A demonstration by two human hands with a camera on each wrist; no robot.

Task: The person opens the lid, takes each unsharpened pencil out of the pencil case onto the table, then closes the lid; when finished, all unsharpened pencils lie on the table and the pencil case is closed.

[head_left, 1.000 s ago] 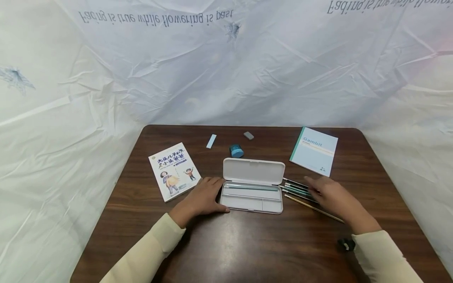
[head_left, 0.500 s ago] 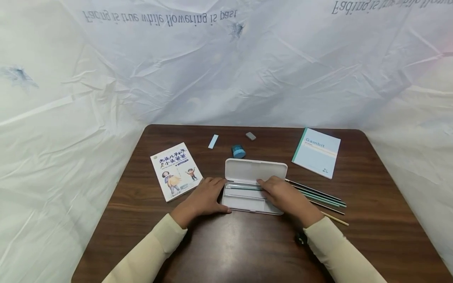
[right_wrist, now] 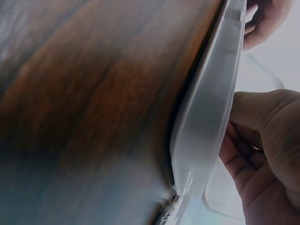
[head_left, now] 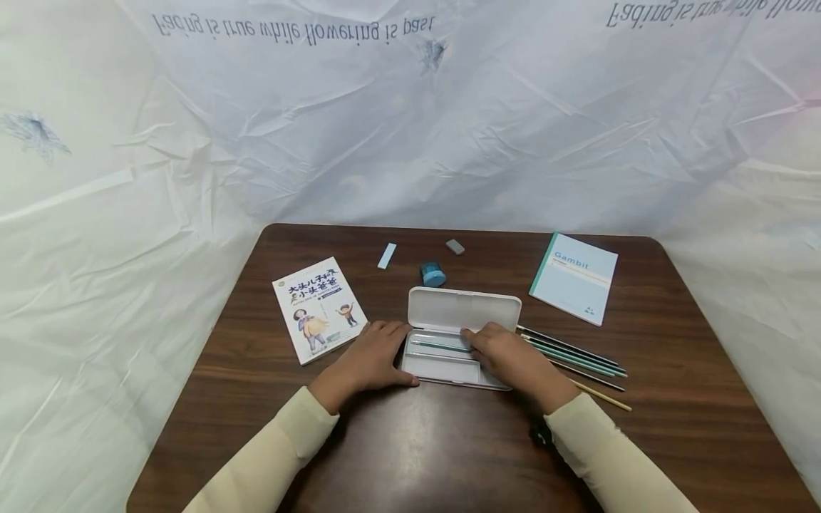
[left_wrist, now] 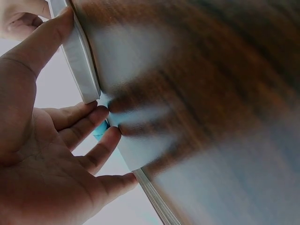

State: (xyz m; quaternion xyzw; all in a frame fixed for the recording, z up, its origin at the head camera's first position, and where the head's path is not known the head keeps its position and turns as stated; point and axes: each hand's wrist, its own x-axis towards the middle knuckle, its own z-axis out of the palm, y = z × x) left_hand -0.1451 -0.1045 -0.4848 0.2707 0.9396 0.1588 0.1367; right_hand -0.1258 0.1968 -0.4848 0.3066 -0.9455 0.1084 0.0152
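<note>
An open white pencil case [head_left: 442, 368] lies on the table with its lid [head_left: 462, 309] raised at the back. My left hand [head_left: 372, 358] rests at the case's left end, thumb against the front edge and fingers spread near the corner, as the left wrist view shows. Inside the case, a green pencil [head_left: 442, 346] slants across the rear compartment, its right end hidden by my right hand [head_left: 516, 358]. The curled fingers of that hand pinch the pencil there; the contact itself is covered. Several dark, green and yellow pencils [head_left: 586, 359] lie on the table, just right of the case, partly under my right hand.
Behind the case stand a blue pencil sharpener [head_left: 432, 274], a grey eraser [head_left: 455, 246] and a light blue strip [head_left: 387, 256]. A picture-covered book [head_left: 319, 311] lies at left, a Gambit notebook [head_left: 574, 278] at right. White sheeting [head_left: 410, 157] hangs around the table [head_left: 410, 456].
My right hand has moved left from the loose pencils into the case. The green pencil in the case has turned to a slant. My left hand has stayed at the case's left end.
</note>
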